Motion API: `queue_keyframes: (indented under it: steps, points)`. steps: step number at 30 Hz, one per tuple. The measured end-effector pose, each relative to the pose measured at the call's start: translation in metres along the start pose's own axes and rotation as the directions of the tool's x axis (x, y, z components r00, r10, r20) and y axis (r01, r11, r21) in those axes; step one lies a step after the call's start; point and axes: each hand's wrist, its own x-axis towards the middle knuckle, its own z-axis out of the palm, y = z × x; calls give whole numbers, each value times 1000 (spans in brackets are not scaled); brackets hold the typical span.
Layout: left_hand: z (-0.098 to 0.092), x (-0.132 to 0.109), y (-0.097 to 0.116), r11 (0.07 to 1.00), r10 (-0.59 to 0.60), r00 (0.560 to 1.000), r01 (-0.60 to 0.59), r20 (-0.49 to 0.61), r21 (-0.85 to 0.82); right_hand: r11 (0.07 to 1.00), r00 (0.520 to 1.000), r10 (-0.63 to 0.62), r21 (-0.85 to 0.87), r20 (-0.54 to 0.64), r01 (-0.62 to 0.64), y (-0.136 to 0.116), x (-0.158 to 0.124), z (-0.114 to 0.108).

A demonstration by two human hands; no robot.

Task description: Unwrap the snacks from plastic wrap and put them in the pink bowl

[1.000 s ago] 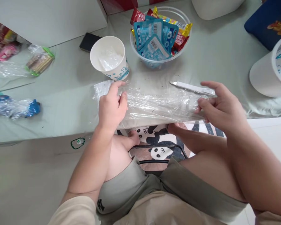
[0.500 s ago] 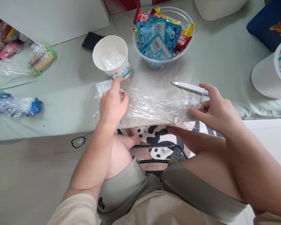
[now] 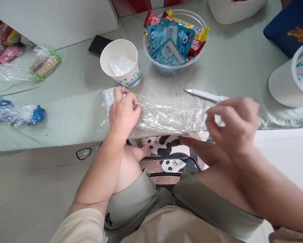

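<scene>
Item: 1 crumpled sheet of clear plastic film (image 3: 169,116), spread lengthwise on your cloth-covered counter (image 3: 73,111), along the near edge, between your 2 hands.

Left hand (image 3: 124,111): yours, at the film's left end, fingers curled, thumb a little apart from them; you cannot tell from this view whether its grip pinches the film.

Right hand (image 3: 232,123): yours, blurred, at the film's right end, thumb and forefinger bent toward each other; whether this grip is pinching film cannot be told.

Knife: 1 white utility knife (image 3: 204,95), lying behind the film, blade to your left, handle end partly hidden by your right hand.

Cup: 1 white paper cup (image 3: 130,80) with blue print, upright just beyond your left hand; clear plastic scraps (image 3: 121,64) inside.

Bowl: 1 clear bowl (image 3: 170,70), beyond the film, heaped with blue packets (image 3: 170,52) and red and yellow ones.

Far left: 1 blue item in shiny clear wrapping (image 3: 17,113); behind it, 1 green-edged bag (image 3: 45,65) of thin tan pieces.

Far right: 1 white tub (image 3: 280,82), upright, well apart from the bowl.
</scene>
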Motion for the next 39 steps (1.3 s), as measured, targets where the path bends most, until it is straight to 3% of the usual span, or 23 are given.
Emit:
queue_keyframes:
  steps: [2, 4, 17, 22, 25, 27, 32, 39]
  points:
    - [-3, 0, 7, 998, -47, 998, 45, 47, 36, 978, 972, -178, 136, 153, 158, -11, -2, 5]
    - [-6, 0, 13, 994, -88, 992, 82, 88, 67, 955, 921, -261, 220, 288, 201, -19, -4, 11]
    - [5, 1, 1, 996, -78, 996, 76, 53, 37, 997, 855, -71, 60, 514, 47, -16, -3, 21]
    - [9, -1, -5, 998, -20, 1000, 19, -15, -60, 998, 876, -42, -20, 480, 59, -15, -2, 22]
    - [4, -2, 0, 998, -28, 1000, 28, -2, -53, 997, 938, -48, -35, 344, 63, -23, -3, 20]
    - [0, -2, 6, 999, -46, 999, 47, 26, -27, 991, 954, -129, 17, 270, 130, -31, -5, 20]
    - [-6, 0, 17, 996, -92, 993, 90, 79, 28, 961, 912, -276, 54, 302, 273, -44, -9, 29]
    - [-10, 1, 18, 997, -80, 991, 78, 106, 27, 962, 924, -267, 138, 272, 238, -36, -7, 27]
